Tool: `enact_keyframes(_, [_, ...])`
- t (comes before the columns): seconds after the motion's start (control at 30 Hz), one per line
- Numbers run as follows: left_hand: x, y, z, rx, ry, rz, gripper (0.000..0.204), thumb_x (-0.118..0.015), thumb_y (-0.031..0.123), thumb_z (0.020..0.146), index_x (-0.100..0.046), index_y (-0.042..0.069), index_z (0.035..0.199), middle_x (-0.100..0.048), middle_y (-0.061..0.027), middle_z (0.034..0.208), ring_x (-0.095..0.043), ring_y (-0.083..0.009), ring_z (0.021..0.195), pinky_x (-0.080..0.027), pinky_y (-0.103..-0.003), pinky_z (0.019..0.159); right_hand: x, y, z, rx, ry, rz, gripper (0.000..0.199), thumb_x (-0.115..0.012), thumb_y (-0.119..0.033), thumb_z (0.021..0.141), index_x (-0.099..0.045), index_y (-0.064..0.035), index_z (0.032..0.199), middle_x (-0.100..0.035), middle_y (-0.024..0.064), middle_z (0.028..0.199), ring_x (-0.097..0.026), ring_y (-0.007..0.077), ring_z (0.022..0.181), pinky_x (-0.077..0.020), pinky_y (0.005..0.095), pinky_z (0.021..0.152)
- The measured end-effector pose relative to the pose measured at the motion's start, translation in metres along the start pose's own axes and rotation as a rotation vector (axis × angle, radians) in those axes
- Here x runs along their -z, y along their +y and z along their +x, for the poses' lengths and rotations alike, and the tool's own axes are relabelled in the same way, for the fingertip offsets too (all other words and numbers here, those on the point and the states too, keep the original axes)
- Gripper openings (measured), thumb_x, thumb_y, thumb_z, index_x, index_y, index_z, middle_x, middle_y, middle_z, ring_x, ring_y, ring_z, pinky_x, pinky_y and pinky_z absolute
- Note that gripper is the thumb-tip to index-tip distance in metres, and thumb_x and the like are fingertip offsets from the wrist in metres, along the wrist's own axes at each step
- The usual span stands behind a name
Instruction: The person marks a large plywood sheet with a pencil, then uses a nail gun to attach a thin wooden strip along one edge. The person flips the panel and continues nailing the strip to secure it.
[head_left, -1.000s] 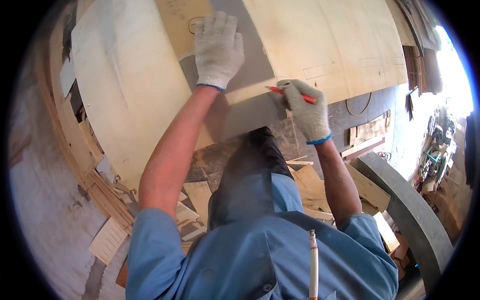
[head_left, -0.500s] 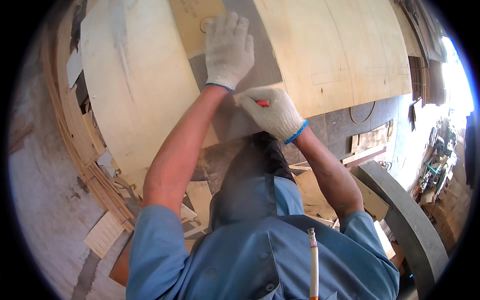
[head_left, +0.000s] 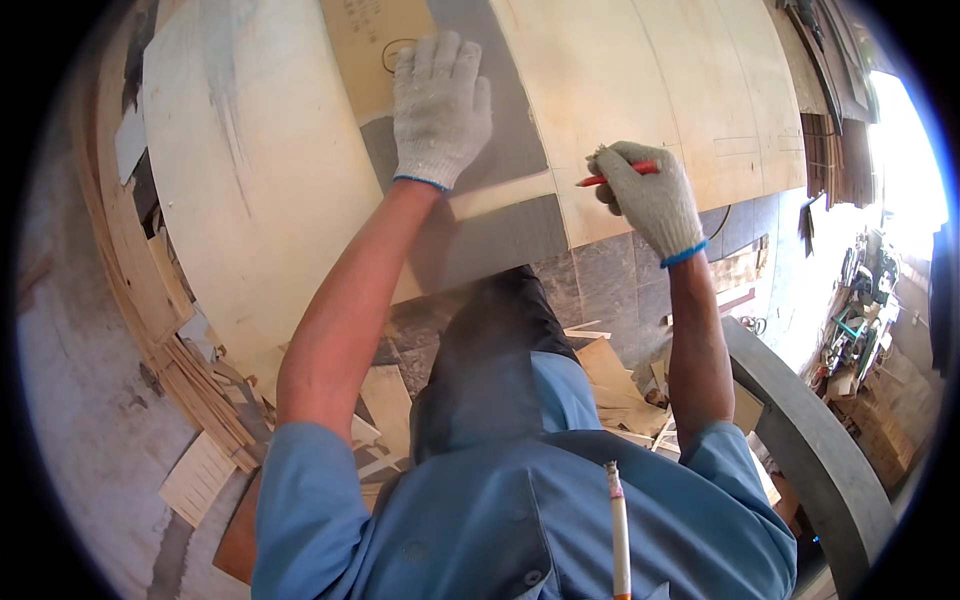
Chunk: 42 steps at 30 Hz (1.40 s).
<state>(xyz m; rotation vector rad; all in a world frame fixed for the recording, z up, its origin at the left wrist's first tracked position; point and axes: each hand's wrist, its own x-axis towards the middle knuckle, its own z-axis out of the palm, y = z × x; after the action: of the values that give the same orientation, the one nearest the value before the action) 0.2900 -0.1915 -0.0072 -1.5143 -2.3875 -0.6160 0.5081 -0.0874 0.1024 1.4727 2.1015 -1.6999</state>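
Note:
My left hand, in a whitish knit glove with a blue cuff edge, lies flat with fingers stretched on a grey board and the edge of a tan piece with handwriting. These lie on a large pale wooden sheet. Below the left hand a pale strip crosses between the grey board and a lower grey piece. My right hand, gloved alike, is closed around a red pencil. It is above the sheet's near edge, right of the grey piece, with the pencil tip pointing left.
Wood offcuts litter the floor below the sheet. Long wooden strips line the left side. A curved grey piece stands at the lower right, with a heap of tools beyond it. A burning cigarette shows before my shirt.
My right hand has moved right, away from beside my left wrist, carrying the red pencil and uncovering the pale strip and lower grey piece. My left hand stays flat on the board.

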Motion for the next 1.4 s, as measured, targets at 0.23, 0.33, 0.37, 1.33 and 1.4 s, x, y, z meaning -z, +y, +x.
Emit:
enact_keyframes(0.23, [0.0,-0.001,0.002,-0.043,0.013,-0.045,0.037,-0.062,0.02,0.092,-0.063,0.005,0.125,-0.06,-0.0131,0.133,-0.052,-0.0351,0.127,-0.036,-0.052,0.112,-0.092,0.026,-0.004,0.377,-0.178,0.217,0.018,-0.062,-0.011,0.1,-0.073,0.0019,0.105,-0.073,0.0074,0.09,-0.068,0.0126,0.084,-0.0542,0.028,0.079])
enact_keyframes(0.33, [0.007,-0.002,0.0,-0.04,0.02,-0.042,0.035,-0.061,0.019,0.092,-0.063,0.004,0.124,-0.06,-0.0133,0.132,-0.052,-0.0351,0.126,-0.036,-0.052,0.112,-0.115,0.024,-0.009,0.461,-0.171,0.164,0.017,-0.062,-0.009,0.099,-0.073,0.001,0.106,-0.075,0.0111,0.097,-0.07,0.0172,0.094,-0.0543,0.0311,0.087])
enact_keyframes(0.37, [0.007,-0.002,0.0,-0.034,0.0,-0.046,0.035,-0.061,0.019,0.093,-0.063,0.004,0.124,-0.06,-0.0134,0.133,-0.052,-0.035,0.126,-0.036,-0.052,0.112,-0.119,0.024,-0.008,0.477,-0.158,0.113,0.016,-0.062,-0.009,0.098,-0.073,0.0006,0.106,-0.075,0.0125,0.099,-0.071,0.0186,0.096,-0.0542,0.0322,0.089])
enact_keyframes(1.33, [0.012,0.017,0.007,-0.046,-0.089,0.016,0.044,-0.057,0.026,0.1,-0.057,0.008,0.14,-0.053,-0.0149,0.149,-0.042,-0.0349,0.145,-0.025,-0.053,0.124,-0.107,0.018,0.0,0.475,-0.061,-0.071,0.029,-0.063,-0.034,0.092,-0.075,-0.0084,0.095,-0.073,0.019,0.097,-0.07,0.0402,0.09,-0.0558,0.0481,0.079])
enact_keyframes(1.4, [0.029,0.045,0.035,0.05,-0.354,-0.026,0.045,-0.056,0.025,0.098,-0.057,0.008,0.14,-0.05,-0.0158,0.152,-0.041,-0.035,0.145,-0.023,-0.054,0.124,-0.104,0.062,0.024,0.453,0.057,0.187,0.02,-0.07,-0.025,0.09,-0.076,-0.0099,0.101,-0.076,0.011,0.09,-0.072,0.0234,0.082,-0.0559,0.0393,0.074])
